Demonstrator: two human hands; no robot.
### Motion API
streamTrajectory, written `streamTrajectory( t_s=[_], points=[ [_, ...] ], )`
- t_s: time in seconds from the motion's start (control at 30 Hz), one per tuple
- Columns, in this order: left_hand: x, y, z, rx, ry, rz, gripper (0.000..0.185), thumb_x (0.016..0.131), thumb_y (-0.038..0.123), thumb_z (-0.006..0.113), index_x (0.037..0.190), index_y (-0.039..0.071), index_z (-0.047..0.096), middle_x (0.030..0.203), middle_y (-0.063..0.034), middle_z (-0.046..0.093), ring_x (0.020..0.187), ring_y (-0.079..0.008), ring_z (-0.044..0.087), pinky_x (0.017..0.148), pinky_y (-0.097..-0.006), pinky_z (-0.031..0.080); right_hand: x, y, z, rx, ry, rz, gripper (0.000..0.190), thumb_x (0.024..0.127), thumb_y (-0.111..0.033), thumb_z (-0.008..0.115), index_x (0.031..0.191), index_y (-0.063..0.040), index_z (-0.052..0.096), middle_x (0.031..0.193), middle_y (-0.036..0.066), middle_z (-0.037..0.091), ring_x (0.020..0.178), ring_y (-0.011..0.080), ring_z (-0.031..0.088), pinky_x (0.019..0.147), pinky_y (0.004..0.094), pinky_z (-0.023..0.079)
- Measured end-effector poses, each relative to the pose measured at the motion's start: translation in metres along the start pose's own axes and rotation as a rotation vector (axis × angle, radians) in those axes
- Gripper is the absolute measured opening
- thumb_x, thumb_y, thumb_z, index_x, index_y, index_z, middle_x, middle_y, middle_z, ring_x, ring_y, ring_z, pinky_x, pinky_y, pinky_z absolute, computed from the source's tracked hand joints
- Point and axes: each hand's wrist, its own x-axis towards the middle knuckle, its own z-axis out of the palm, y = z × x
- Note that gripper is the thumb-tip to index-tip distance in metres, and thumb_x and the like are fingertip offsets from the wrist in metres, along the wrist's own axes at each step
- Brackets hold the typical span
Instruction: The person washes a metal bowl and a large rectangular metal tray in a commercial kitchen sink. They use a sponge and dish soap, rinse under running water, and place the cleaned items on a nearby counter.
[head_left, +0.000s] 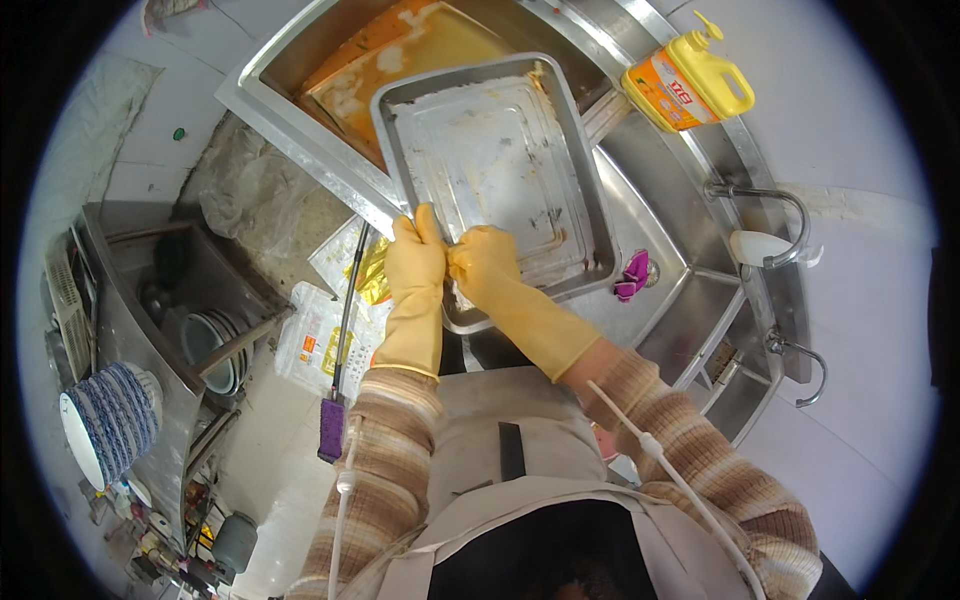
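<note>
A rectangular metal tray (487, 165), stained brown at its corners and along one side, is tilted across the edge of a steel sink. My left hand (415, 251), in a yellow rubber glove, grips the tray's left rim with the thumb up. Close beside it, my right hand (484, 259), gloved alike, is curled into a fist against the inside of the same rim. Its fingers hide whatever may be in them. Behind the tray, the sink basin (281, 71) holds cloudy orange-brown liquid with patches of foam.
A yellow detergent jug (682, 82) with a pump stands on the sink's back ledge. A purple cloth (634, 276) lies by the drain of the neighbouring basin. Curved faucets (799, 217) jut at right. Stacked blue-patterned bowls (112, 424) and a purple-headed mop (331, 427) are at left.
</note>
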Motion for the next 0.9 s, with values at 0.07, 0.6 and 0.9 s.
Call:
streamTrajectory(
  t_s=[0.07, 0.6, 0.9],
  points=[
    [-0.003, -0.001, 0.004, 0.005, 0.045, 0.034, 0.059, 0.102, 0.06, 0.043, 0.105, 0.002, 0.057, 0.084, -0.0305, 0.068, 0.085, -0.0531, 0.064, 0.076, -0.0573, 0.05, -0.002, 0.007, -0.005, 0.129, -0.088, -0.072, 0.007, 0.066, -0.022, 0.074, 0.061, -0.022, 0.069, 0.061, 0.001, 0.061, 0.064, 0.0274, 0.06, 0.06, 0.0403, 0.049],
    [-0.003, 0.009, -0.002, 0.197, 0.099, 0.15, 0.054, 0.103, 0.057, 0.045, 0.101, 0.004, 0.057, 0.08, -0.0289, 0.068, 0.079, -0.0526, 0.064, 0.071, -0.0591, 0.048, -0.003, 0.025, -0.048, 0.175, -0.226, -0.276, 0.013, 0.079, -0.028, 0.08, 0.07, -0.02, 0.079, 0.058, 0.002, 0.064, 0.06, 0.0233, 0.062, 0.057, 0.0381, 0.049],
    [-0.004, 0.01, 0.002, 0.204, 0.114, 0.17, 0.052, 0.104, 0.056, 0.045, 0.101, 0.005, 0.056, 0.076, -0.0267, 0.068, 0.077, -0.0516, 0.065, 0.069, -0.0594, 0.049, -0.021, 0.04, -0.041, -0.069, -0.339, -0.251, 0.011, 0.078, -0.034, 0.077, 0.071, -0.026, 0.079, 0.06, 0.001, 0.062, 0.069, 0.026, 0.064, 0.063, 0.0411, 0.05]
  ],
)
